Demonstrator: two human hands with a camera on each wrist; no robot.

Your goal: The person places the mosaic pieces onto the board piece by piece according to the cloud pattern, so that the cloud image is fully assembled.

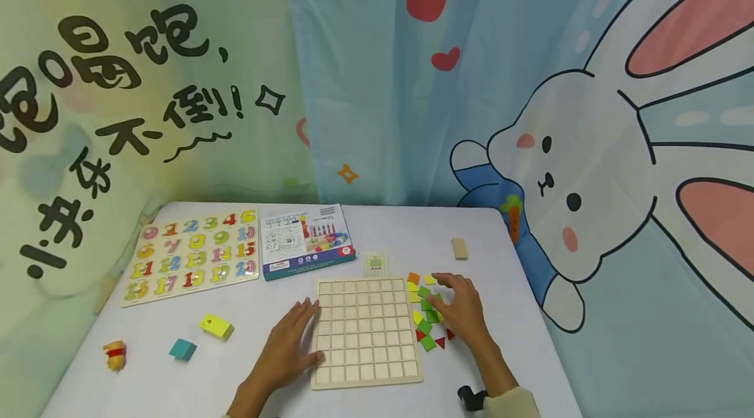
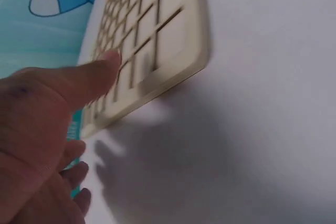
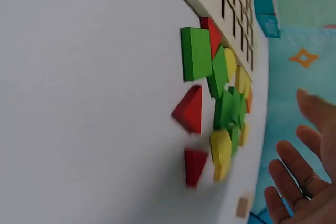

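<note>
A pale wooden grid board (image 1: 368, 331) lies in front of me, its square cells bare. My left hand (image 1: 285, 345) is at the board's left edge with fingers extended. In the left wrist view, its thumb (image 2: 100, 74) lies over the rim. Along the board's right side is a loose cluster of small tiles: green squares (image 3: 196, 53), yellow pieces (image 3: 221, 148), red triangles (image 3: 189, 109) and an orange one (image 1: 414, 278). Over that cluster hovers my right hand (image 1: 464, 308), fingers spread and loosely bent, holding nothing.
A small printed card (image 1: 375, 264) touches the board's far side. Behind it lie a boxed game (image 1: 306, 244) and a number puzzle (image 1: 197, 253). Left are yellow (image 1: 216, 326) and teal blocks (image 1: 182, 349) and a small figure (image 1: 115, 356). Right are a wooden block (image 1: 459, 248) and a black object (image 1: 471, 398).
</note>
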